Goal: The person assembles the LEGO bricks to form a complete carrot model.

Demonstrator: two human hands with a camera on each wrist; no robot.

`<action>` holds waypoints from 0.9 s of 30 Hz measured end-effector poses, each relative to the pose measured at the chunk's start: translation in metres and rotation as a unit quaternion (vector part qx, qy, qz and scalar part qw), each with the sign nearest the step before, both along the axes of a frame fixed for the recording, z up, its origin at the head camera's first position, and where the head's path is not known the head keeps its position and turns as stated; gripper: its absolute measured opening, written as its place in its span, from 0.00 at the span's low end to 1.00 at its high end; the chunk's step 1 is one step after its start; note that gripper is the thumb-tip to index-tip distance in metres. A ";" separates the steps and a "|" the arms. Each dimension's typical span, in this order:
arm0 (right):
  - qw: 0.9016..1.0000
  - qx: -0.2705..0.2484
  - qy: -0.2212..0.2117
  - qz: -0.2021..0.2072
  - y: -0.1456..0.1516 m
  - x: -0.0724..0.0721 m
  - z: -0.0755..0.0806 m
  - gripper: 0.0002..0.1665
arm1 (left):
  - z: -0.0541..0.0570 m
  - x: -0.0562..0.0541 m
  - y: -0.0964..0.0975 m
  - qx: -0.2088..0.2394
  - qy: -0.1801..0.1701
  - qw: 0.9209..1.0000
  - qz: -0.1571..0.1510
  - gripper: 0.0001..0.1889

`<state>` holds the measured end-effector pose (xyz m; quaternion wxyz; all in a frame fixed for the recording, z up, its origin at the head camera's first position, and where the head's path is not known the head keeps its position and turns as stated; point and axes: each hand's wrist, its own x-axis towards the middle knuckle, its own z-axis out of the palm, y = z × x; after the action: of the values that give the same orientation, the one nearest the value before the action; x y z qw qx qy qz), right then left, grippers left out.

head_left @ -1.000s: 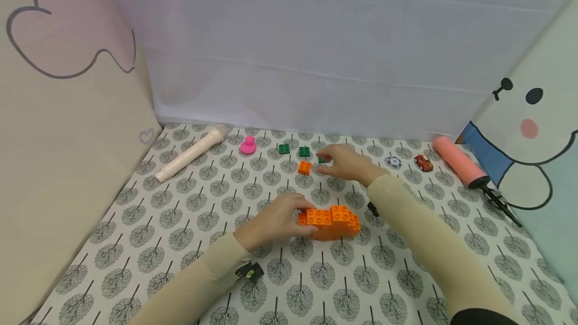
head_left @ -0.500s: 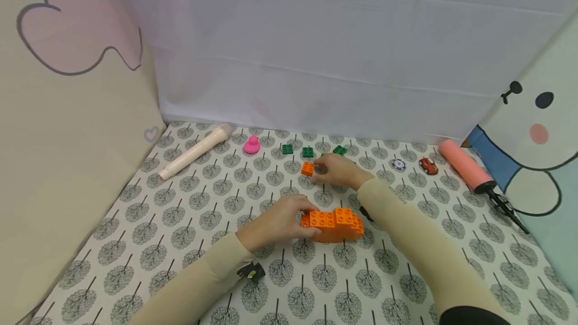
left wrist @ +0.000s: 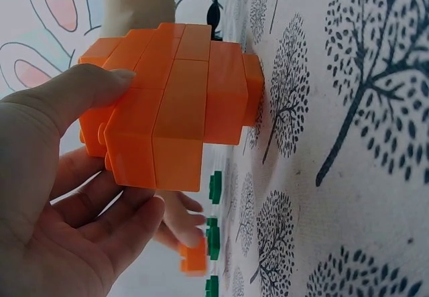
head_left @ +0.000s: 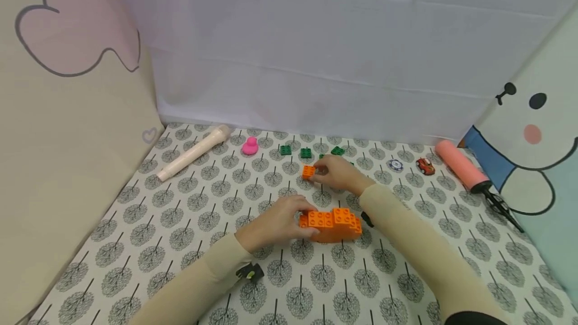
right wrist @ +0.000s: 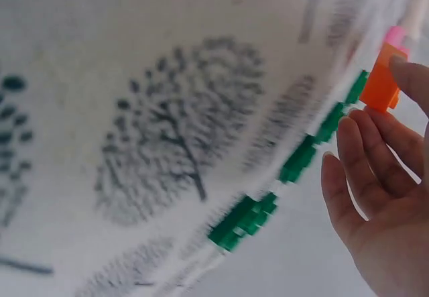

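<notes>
My left hand (head_left: 281,218) grips one end of a stepped block of joined orange toy bricks (head_left: 331,224), which sits low over the patterned cloth. In the left wrist view the thumb lies along the near side of the orange block (left wrist: 161,102), and the fingers curl under its other side. Farther out, my right hand (head_left: 339,172) pinches a single small orange brick (head_left: 308,172) between thumb and fingertips. The right wrist view shows that orange brick (right wrist: 382,79) with the thumb on its face. Green bricks (head_left: 305,153) lie just behind the right hand, one partly hidden by it.
A pale microphone-shaped stick (head_left: 193,153) and a pink rubber duck (head_left: 250,146) lie at the back left. To the right are a poker chip (head_left: 395,165), a red toy car (head_left: 425,166) and a coral cylinder with a black end (head_left: 462,166). Fabric walls enclose the back and sides.
My right hand has moved left from the green bricks to the small orange brick and taken hold of it, shifting it slightly. The left hand keeps its grip on the orange block.
</notes>
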<state>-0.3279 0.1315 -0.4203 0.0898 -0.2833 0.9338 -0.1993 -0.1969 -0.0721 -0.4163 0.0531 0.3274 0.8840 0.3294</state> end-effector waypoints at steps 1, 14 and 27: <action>1.000 -0.004 0.003 0.004 0.002 0.004 0.006 0.24 | 0.000 0.000 0.000 0.000 -0.001 1.000 0.001 0.21; 0.993 -0.048 0.068 0.079 0.035 0.096 0.076 0.24 | -0.004 -0.001 0.000 0.011 -0.020 1.000 0.010 0.23; 0.988 -0.031 0.103 0.114 0.037 0.133 0.066 0.21 | -0.006 -0.001 -0.001 0.026 -0.029 0.999 0.008 0.20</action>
<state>-0.1954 0.1685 -0.3546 0.0069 -0.4095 0.8930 -0.1863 -0.1976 -0.0728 -0.4220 0.0673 0.3122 0.8757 0.3622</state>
